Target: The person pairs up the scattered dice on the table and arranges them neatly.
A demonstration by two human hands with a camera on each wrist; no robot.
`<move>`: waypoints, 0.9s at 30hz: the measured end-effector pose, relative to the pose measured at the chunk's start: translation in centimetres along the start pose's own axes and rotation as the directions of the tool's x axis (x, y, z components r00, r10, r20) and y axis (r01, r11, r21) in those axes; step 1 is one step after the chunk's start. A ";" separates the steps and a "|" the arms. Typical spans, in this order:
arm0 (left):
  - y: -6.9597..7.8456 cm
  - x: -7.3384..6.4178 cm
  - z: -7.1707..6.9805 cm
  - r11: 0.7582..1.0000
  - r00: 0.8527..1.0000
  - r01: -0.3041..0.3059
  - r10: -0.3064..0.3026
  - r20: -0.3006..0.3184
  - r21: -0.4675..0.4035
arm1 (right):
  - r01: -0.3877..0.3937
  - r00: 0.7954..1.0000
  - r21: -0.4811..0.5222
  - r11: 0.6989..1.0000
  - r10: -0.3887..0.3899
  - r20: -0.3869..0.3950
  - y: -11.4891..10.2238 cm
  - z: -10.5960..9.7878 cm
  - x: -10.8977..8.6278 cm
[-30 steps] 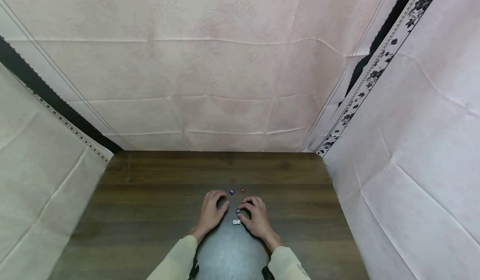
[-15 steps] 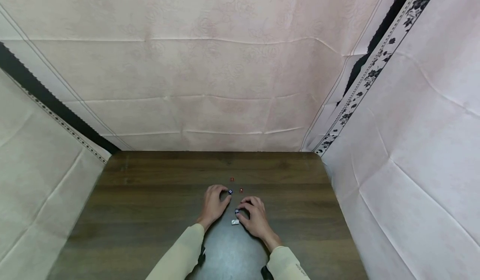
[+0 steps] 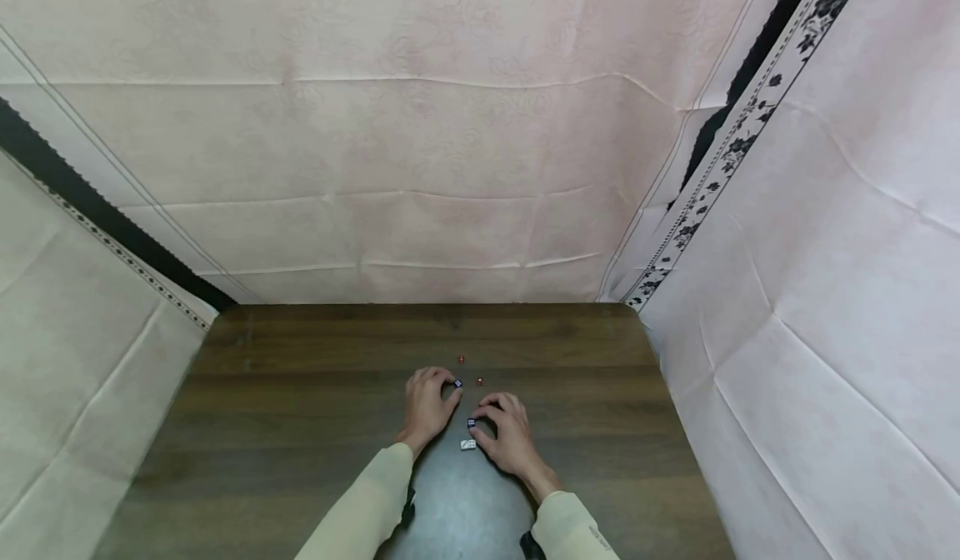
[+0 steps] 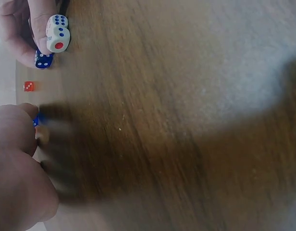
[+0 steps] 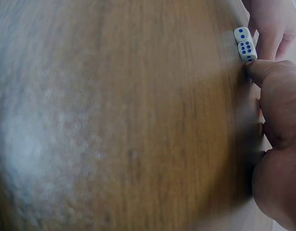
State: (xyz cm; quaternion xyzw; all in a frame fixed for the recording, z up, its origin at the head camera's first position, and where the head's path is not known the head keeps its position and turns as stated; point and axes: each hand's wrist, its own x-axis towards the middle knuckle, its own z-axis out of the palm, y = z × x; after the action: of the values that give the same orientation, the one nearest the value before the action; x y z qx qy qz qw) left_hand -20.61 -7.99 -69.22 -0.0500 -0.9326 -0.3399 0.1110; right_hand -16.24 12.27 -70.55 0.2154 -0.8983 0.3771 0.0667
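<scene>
Head view: pinching a blue die (image 3: 458, 384) between thumb and finger of the left hand (image 3: 427, 406), and another blue die (image 3: 471, 423) likewise in the right hand (image 3: 512, 439), at the wood-grain worktop (image 3: 262, 427). Just beside the right thumb, touching white dice (image 3: 464, 445), rounded, blue-pipped. Beyond, small red dice (image 3: 480, 382). On the pale right sleeve (image 3: 566, 522), dark lettering too small to read.

Smooth woodgrain, shiny plastic, matt fabric
The tabletop (image 3: 285, 427) is covered in smooth brown woodgrain, with a soft sheen picked up at six o'clock in the head view. The white dice (image 4: 58, 39) and blue dice (image 4: 43, 58) look made of glossy hard plastic, and the red dice (image 3: 480, 381) seem plasticky too. Creased matt cloth (image 3: 450, 152) is seen at twelve o'clock, and the pale sleeves (image 3: 367, 502) at seven and five are made of dull fabric.
</scene>
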 end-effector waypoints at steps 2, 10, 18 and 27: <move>0.0 0.0 0.0 1.000 1.000 0.003 -0.003 -0.002 0.001 | -0.001 1.000 -0.002 1.000 0.001 0.005 0.0 0.1 0.0; -0.3 -0.1 0.2 1.000 1.000 -0.014 0.014 -0.010 0.013 | -0.010 1.000 0.010 1.000 0.010 0.018 0.0 0.1 0.0; -0.3 -0.3 0.1 1.000 1.000 0.013 -0.013 0.019 -0.022 | -0.008 1.000 0.008 1.000 0.008 0.013 -0.1 -0.1 0.0; -0.7 -0.8 -0.8 0.999 0.999 0.008 -0.006 0.044 -0.040 | 0.002 1.000 0.005 1.000 -0.002 -0.005 -0.1 0.0 0.0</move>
State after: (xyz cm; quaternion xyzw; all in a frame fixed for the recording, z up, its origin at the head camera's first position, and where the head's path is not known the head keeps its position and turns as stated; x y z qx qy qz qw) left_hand -19.83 -9.02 -69.21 -0.0564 -0.9279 -0.3579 0.0884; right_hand -16.18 12.24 -70.49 0.2157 -0.8969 0.3800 0.0690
